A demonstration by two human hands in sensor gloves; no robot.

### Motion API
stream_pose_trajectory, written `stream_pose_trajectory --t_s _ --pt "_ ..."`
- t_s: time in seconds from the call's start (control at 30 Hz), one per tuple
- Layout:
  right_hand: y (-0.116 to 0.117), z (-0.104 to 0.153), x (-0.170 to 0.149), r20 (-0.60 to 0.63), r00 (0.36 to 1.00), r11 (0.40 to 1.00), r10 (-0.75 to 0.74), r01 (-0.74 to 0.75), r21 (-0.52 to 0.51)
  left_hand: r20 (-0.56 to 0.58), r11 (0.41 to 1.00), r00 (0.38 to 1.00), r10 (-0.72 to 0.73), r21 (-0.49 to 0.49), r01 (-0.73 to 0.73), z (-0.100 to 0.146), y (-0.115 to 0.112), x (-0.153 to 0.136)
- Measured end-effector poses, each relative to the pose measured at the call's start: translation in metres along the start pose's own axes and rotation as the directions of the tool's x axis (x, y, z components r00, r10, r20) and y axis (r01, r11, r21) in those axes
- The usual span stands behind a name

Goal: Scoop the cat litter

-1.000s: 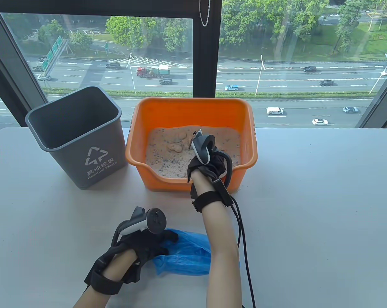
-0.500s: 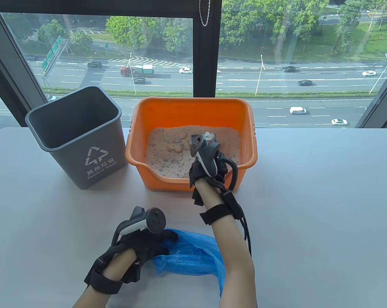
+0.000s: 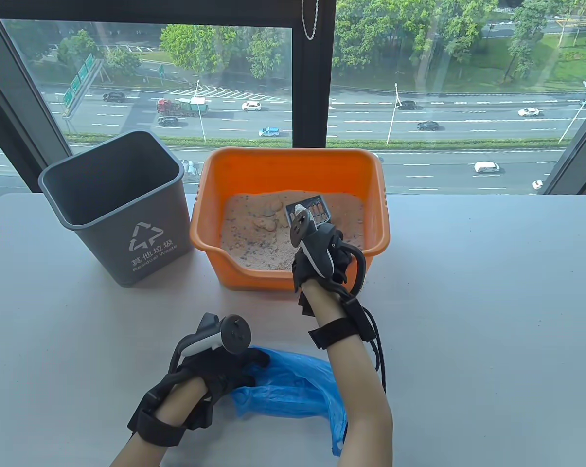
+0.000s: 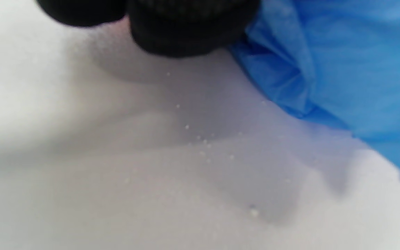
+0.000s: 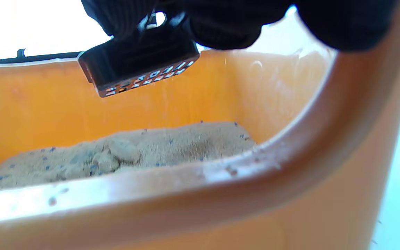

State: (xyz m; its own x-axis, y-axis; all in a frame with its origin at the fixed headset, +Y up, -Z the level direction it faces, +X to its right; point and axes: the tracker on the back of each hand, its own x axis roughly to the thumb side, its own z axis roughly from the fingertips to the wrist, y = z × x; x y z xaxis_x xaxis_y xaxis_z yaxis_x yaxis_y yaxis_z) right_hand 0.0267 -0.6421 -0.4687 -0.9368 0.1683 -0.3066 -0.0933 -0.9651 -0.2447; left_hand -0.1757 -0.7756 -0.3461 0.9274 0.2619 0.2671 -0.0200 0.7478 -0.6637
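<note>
At the bottom of the table view, left of centre, the left hand [image 3: 215,369] rests on the white table [image 3: 468,316], its fingertips [image 4: 186,31] touching the edge of a crumpled blue plastic bag [image 3: 283,389] that lies just to their right; whether the fingers press the bag down or merely lie against it cannot be told. Small pale grains dot the tabletop in the left wrist view. Higher up, at the middle of the frame, the right hand [image 3: 322,255] reaches over the low front lip of the orange litter box [image 3: 370,165] and grips the handle of a dark slotted scoop [image 3: 308,210] — the fingers are wrapped around it. In the right wrist view the scoop [image 5: 139,64] hangs clear above the sandy cat litter [image 5: 144,149], with fine grains streaming down from its slots. Several pale clumps [image 3: 266,216] sit in the litter left of the scoop. At the upper left of the table stands a grey waste bin [image 3: 113,194] — just beside the box.
</note>
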Motion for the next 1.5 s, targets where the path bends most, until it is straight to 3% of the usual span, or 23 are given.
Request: stream_pose_trajectory --t_s 0.07,0.1,0.17,0.27,0.43,0.63,0.87,1.1,1.27,1.5 --pt "-0.001 -0.001 0.000 0.016 1.000 0.992 -0.013 0.011 0.126 0.000 1.000 1.000 0.000 0.000 0.000 0.000 0.000 0.000" --pt "-0.002 0.001 0.000 0.012 1.000 0.991 -0.018 0.017 0.132 0.000 1.000 1.000 0.000 -0.001 0.000 0.000 0.000 0.000" --pt "-0.004 0.003 0.000 0.016 1.000 1.000 -0.007 0.006 0.026 0.004 1.000 1.000 0.022 -0.007 -0.022 -0.002 0.000 -0.003" --pt "-0.009 0.005 -0.001 -0.001 1.000 0.997 -0.025 0.025 0.076 0.022 0.996 0.996 0.082 -0.024 -0.081 -0.005 -0.001 -0.010" --pt "-0.028 0.020 -0.006 0.067 0.997 0.998 -0.030 0.027 0.053 0.021 0.997 0.997 0.078 -0.025 -0.078 -0.005 -0.001 -0.010" --pt "-0.060 0.057 -0.023 0.176 0.982 0.997 -0.065 0.057 0.052 0.017 0.997 0.997 0.073 -0.021 -0.072 -0.005 -0.001 -0.009" --pt "-0.082 0.118 -0.064 0.287 0.956 0.988 -0.069 0.026 0.152 0.015 0.997 0.997 0.075 -0.022 -0.074 -0.005 -0.002 -0.009" --pt "-0.071 0.160 -0.100 0.328 0.926 0.900 -0.185 0.026 0.435 0.015 0.997 0.997 0.075 -0.024 -0.075 -0.005 -0.002 -0.009" --pt "-0.058 0.186 -0.109 0.413 0.890 0.868 -0.192 -0.042 0.494 0.011 0.997 0.997 0.074 -0.025 -0.074 -0.005 -0.002 -0.009" --pt "-0.030 0.209 -0.093 0.529 0.839 0.790 -0.129 -0.236 0.567 0.007 0.997 0.997 0.073 -0.033 -0.073 -0.005 -0.004 -0.008"
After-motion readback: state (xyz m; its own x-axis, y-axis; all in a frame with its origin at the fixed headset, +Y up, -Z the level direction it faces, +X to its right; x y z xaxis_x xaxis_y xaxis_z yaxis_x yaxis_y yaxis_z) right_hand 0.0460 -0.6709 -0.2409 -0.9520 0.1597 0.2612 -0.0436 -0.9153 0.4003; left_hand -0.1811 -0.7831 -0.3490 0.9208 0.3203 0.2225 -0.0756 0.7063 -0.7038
